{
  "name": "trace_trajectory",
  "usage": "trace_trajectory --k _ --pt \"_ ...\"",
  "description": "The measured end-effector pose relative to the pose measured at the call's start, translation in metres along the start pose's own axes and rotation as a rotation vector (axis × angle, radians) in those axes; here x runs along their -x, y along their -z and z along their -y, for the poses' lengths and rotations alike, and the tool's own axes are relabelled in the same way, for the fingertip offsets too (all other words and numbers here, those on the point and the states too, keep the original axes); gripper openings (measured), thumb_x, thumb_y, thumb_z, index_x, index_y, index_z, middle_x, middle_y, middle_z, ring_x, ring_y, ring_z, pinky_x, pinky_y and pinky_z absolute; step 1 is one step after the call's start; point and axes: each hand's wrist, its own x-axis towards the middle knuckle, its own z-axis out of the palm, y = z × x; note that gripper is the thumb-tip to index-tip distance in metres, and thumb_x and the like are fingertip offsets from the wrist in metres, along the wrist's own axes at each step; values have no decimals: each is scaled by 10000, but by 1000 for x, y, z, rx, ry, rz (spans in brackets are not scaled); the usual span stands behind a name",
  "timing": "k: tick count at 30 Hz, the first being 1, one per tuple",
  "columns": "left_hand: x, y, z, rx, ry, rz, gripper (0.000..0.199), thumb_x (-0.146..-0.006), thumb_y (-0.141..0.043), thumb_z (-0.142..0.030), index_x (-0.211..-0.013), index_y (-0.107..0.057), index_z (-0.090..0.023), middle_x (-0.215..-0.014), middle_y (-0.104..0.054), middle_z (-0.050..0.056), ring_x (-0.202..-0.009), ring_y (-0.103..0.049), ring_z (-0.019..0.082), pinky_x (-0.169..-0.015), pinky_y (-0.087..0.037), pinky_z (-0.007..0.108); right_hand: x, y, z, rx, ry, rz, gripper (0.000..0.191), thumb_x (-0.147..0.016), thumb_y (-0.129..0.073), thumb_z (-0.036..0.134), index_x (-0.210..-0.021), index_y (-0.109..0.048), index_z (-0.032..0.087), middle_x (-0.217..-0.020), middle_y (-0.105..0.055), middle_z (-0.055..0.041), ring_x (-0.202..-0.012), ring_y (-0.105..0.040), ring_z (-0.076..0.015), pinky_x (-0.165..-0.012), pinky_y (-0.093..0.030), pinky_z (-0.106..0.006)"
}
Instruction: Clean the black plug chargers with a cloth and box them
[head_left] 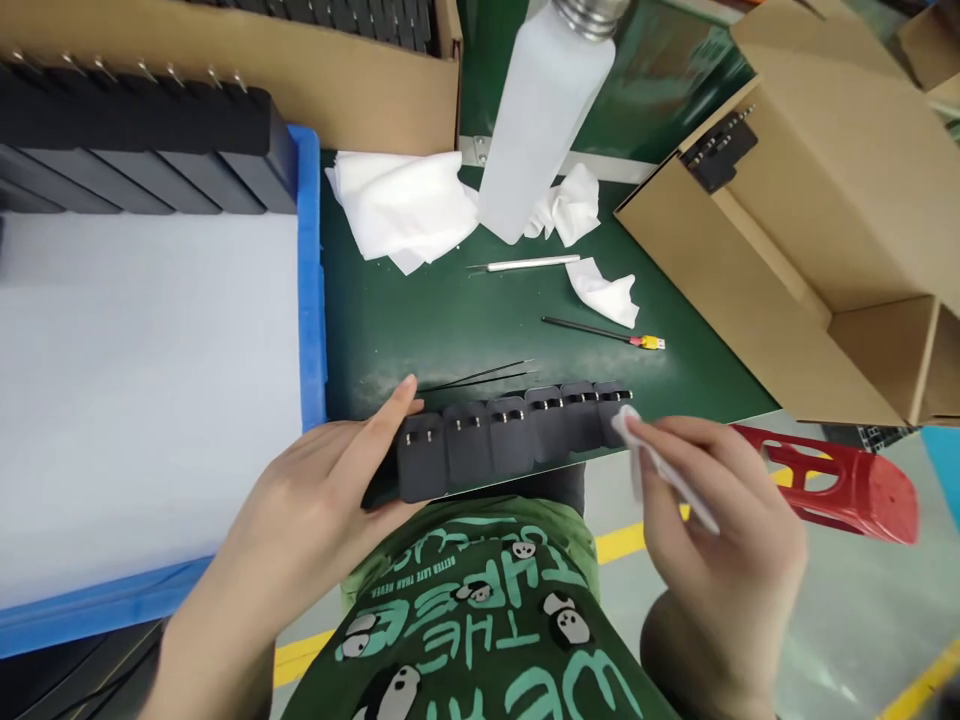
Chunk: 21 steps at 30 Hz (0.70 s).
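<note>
Six dark plug adapters (512, 437) sit side by side along the near edge of a green table (382, 325), just in front of the person's shirt, each with its metal prongs showing. The left hand (315, 500) wraps round the left end of the row, one finger stretched along the far side and the thumb at the near side; how hard it squeezes, I cannot tell from where I stand. At the other end, the right hand (724, 520) pinches a white cloth (675, 485) between thumb and fingertips, right beside the last adapter.

I'd judge the casings rigid, smooth and light enough for one hand, though a smooth face may slip and the loose row could fan apart. Best hold: the two outer ends, or the flat sides of one, clear of the prongs. The cloth looks soft and limp, so a pinch near its working edge should suit it.

Just beyond lie thin tweezers (487, 373), then a dark rod with a yellow end (592, 329) and a slim white tool (532, 263). Farther back come folded white wipes (405, 205) and a tall white bottle (544, 115), with an open carton (720, 290) to the right.
</note>
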Motion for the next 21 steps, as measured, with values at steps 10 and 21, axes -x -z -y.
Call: trace_trajectory --k 10,21 --pt "-5 3 -5 -56 49 22 740 -980 -557 -450 -1610 -204 -288 -1225 -736 72 -876 -734 238 -706 -594 332 -3 -38 44 -265 383 191 440 -891 -478 -32 -1318 -568 26 -1055 -661 -162 -1010 -640 -216 -915 -616 -343" --pt "-5 2 -6 -73 75 24 776 -940 -622 -478 -1598 -251 -297 -1250 -723 65 -915 -733 236 -765 -601 333 -8 -28 -1 -105 300 51 375 -887 -485 -68 -1221 -590 66 -1020 -647 -126 -911 -605 -176 -833 -588 -315"
